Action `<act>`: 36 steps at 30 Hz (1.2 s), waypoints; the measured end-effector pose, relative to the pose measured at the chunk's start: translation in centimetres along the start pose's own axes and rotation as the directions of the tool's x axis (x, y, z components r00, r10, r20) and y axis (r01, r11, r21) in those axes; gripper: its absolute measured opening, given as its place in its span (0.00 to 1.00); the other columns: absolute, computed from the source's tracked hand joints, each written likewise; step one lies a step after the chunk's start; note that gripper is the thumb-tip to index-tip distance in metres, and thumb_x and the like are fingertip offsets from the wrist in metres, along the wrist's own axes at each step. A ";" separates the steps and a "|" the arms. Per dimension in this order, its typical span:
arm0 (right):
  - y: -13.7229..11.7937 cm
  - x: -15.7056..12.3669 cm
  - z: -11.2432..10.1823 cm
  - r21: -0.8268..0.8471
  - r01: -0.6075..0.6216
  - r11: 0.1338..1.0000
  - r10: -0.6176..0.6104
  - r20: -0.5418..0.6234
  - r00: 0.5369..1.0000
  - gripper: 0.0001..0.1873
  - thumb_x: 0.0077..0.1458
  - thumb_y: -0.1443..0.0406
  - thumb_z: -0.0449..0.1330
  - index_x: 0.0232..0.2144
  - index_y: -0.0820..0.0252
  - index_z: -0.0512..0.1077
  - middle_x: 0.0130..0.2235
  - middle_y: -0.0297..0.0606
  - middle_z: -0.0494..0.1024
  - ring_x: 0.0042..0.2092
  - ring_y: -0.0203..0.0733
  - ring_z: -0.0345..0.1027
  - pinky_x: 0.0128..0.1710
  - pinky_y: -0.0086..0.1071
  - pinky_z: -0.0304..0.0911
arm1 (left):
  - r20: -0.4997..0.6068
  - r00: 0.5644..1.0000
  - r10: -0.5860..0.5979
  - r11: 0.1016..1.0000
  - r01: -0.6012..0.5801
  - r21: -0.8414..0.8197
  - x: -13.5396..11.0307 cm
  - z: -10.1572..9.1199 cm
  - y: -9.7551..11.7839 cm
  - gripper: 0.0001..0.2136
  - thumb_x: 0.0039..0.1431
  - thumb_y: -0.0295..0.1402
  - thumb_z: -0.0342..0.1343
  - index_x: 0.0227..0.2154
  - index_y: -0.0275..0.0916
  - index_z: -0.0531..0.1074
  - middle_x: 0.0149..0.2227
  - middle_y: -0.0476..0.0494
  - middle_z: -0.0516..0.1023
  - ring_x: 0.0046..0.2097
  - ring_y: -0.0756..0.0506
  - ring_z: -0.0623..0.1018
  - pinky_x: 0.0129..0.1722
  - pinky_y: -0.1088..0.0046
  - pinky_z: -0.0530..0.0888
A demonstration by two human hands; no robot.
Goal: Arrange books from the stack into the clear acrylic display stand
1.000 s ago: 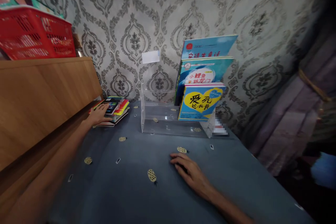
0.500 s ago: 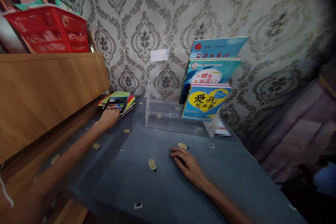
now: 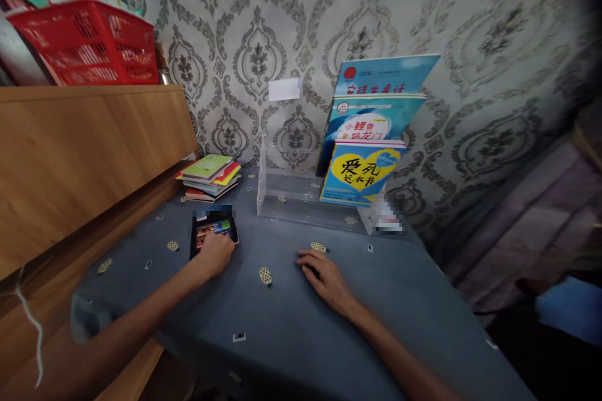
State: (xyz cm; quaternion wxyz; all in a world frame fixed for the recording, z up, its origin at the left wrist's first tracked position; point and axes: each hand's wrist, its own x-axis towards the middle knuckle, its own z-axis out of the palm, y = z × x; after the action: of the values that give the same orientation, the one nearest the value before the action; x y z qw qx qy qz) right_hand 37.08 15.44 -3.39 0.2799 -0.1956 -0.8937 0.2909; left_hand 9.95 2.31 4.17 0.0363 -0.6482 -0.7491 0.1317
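Note:
My left hand (image 3: 217, 253) is closed on the near edge of a black book (image 3: 202, 230) with a colourful cover picture, at the left of the table. Behind it lies a stack of books (image 3: 210, 174), a green one on top. My right hand (image 3: 324, 276) rests on the blue tablecloth with its fingers stretched out, holding nothing. Beyond it stands a clear acrylic book rack (image 3: 310, 210). In the rack's right side a blue and yellow book (image 3: 360, 174), a teal book (image 3: 376, 118) and a taller blue book (image 3: 390, 73) stand upright in tiers.
A wooden cabinet (image 3: 94, 150) with a red basket (image 3: 94, 44) on top borders the table on the left. Patterned wallpaper (image 3: 258, 56) backs the table. A dark curtain (image 3: 512, 219) hangs at the right. A white cord (image 3: 35, 332) dangles at lower left.
My left hand has brought the black book off the stack, toward me and slightly right. The right hand stays on the cloth. The whole view has shifted slightly.

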 end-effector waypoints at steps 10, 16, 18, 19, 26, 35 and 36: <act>0.4 -0.3 0.2 0.005 0.016 1.000 -0.016 -0.030 0.999 0.13 0.62 0.67 0.51 0.41 0.58 0.76 0.50 0.47 0.78 0.53 0.49 0.72 0.55 0.47 0.67 | -0.150 0.988 0.032 0.964 -0.071 -0.257 -0.1 -2.8 3.4 0.19 0.71 0.44 0.43 0.44 0.39 0.77 0.44 0.38 0.81 0.48 0.39 0.80 0.46 0.65 0.73; -0.1 -0.4 0.2 -0.028 0.051 0.998 -0.052 -0.039 0.998 0.13 0.62 0.68 0.51 0.42 0.58 0.76 0.49 0.46 0.78 0.52 0.48 0.72 0.54 0.47 0.68 | -0.065 0.959 -0.277 0.950 0.263 -0.168 1.1 0.7 -0.5 0.17 0.70 0.41 0.47 0.55 0.40 0.68 0.56 0.34 0.73 0.55 0.35 0.75 0.47 0.59 0.74; -0.4 -0.4 0.2 -0.033 0.066 0.997 -0.068 -0.038 0.997 0.14 0.63 0.69 0.51 0.42 0.58 0.76 0.48 0.46 0.78 0.51 0.47 0.73 0.53 0.45 0.68 | -0.054 0.960 -0.275 0.950 0.263 -0.166 0.8 1.1 -0.4 0.16 0.71 0.41 0.45 0.54 0.40 0.69 0.54 0.35 0.74 0.55 0.35 0.75 0.45 0.60 0.74; -0.5 -0.5 0.2 -0.037 0.071 0.997 -0.073 -0.040 0.997 0.14 0.63 0.69 0.51 0.43 0.57 0.75 0.48 0.45 0.78 0.50 0.46 0.73 0.53 0.44 0.69 | -0.057 0.960 -0.274 0.952 0.262 -0.159 0.6 1.1 0.0 0.16 0.71 0.41 0.45 0.53 0.39 0.70 0.53 0.34 0.74 0.55 0.35 0.74 0.45 0.61 0.74; -0.3 -0.6 0.2 -0.187 0.000 0.982 -0.023 -0.119 0.993 0.13 0.66 0.65 0.51 0.45 0.57 0.75 0.51 0.45 0.78 0.55 0.49 0.70 0.56 0.47 0.65 | -0.089 0.977 -0.196 0.971 0.181 -0.156 -0.3 -0.5 5.1 0.17 0.70 0.43 0.46 0.48 0.36 0.72 0.50 0.34 0.75 0.53 0.36 0.75 0.45 0.63 0.74; -1.5 -1.0 -0.8 -0.393 0.011 0.919 -0.014 -0.005 1.000 0.15 0.65 0.67 0.51 0.49 0.60 0.75 0.53 0.49 0.77 0.55 0.52 0.69 0.58 0.52 0.61 | -0.224 0.974 -0.046 0.978 -0.002 -0.209 0.3 0.3 9.8 0.13 0.70 0.35 0.46 0.47 0.36 0.73 0.51 0.33 0.74 0.56 0.35 0.73 0.53 0.56 0.72; -1.7 -1.1 -0.8 -0.392 0.024 0.920 -0.020 0.015 1.000 0.16 0.65 0.66 0.52 0.50 0.60 0.74 0.54 0.50 0.77 0.57 0.52 0.69 0.59 0.52 0.60 | -0.246 0.969 -0.024 0.975 -0.032 -0.220 0.5 0.8 9.9 0.14 0.70 0.32 0.44 0.49 0.35 0.72 0.54 0.32 0.73 0.58 0.35 0.72 0.55 0.55 0.71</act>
State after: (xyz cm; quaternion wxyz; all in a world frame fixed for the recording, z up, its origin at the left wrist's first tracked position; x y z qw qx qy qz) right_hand 38.06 13.97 -2.24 0.2336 -0.2360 -0.9375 0.1043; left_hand 19.27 3.92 0.96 0.0565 -0.6610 -0.7475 -0.0345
